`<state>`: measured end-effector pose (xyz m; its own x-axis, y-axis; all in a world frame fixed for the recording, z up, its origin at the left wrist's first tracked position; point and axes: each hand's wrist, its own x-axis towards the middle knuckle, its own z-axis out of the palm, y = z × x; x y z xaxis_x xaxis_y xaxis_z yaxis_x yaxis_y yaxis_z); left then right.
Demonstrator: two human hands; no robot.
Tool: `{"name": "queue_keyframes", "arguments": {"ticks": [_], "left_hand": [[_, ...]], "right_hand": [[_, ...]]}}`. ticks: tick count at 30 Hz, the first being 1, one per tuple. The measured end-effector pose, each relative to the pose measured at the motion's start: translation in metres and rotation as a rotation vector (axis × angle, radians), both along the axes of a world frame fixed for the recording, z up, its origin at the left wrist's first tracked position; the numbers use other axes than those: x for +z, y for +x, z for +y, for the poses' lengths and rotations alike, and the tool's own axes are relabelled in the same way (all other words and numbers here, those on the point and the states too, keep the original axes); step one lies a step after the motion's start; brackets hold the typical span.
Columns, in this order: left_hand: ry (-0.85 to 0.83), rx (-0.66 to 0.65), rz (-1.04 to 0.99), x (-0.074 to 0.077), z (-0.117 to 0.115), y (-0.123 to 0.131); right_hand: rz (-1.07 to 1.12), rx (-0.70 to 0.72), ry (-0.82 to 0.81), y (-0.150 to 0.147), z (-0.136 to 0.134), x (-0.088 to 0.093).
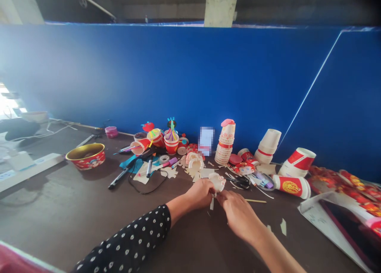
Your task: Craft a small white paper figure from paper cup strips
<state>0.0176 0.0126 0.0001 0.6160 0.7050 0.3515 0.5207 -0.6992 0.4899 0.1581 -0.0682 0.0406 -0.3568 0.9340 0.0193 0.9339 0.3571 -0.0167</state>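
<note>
My left hand (200, 193) and my right hand (236, 211) meet over the dark table (65, 213), both pinched on a small white piece of cut paper cup (217, 182) with frilled edges. A thin white strip hangs down from it between my hands. My left arm wears a black sleeve with white dots. Black scissors (241, 182) lie just beyond my right hand. A thin wooden stick (255, 201) rests on the table to the right of my fingers.
Behind stand a stack of paper cups (225, 144), tipped red-and-white cups (293, 185), decorated cups with coloured strips (172, 140), markers, tape and paper scraps. A red and gold bowl (86, 155) sits at left. A blue partition (190, 78) backs the table. Printed packaging (342, 213) lies at right.
</note>
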Motion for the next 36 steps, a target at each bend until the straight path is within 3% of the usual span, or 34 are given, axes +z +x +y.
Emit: {"name": "queue_keyframes", "arguments": {"ticks": [4,11,20,29,36], "left_hand": [[0.054,-0.063,0.031,-0.002,0.001,0.001],[0.066,-0.004,0.031,-0.003,0.000,0.001],[0.081,-0.079,0.065,-0.006,0.003,0.003],[0.058,-0.013,0.082,-0.012,0.005,0.005],[0.059,0.040,0.079,-0.012,0.002,0.004]], "right_hand": [[-0.015,-0.009,0.008,-0.002,0.000,0.001],[-0.011,-0.012,-0.017,-0.002,0.002,0.001],[-0.006,-0.039,-0.020,-0.003,0.005,-0.002],[0.138,0.034,-0.006,0.011,0.007,-0.006],[0.087,0.027,-0.018,0.007,0.004,-0.001]]}}
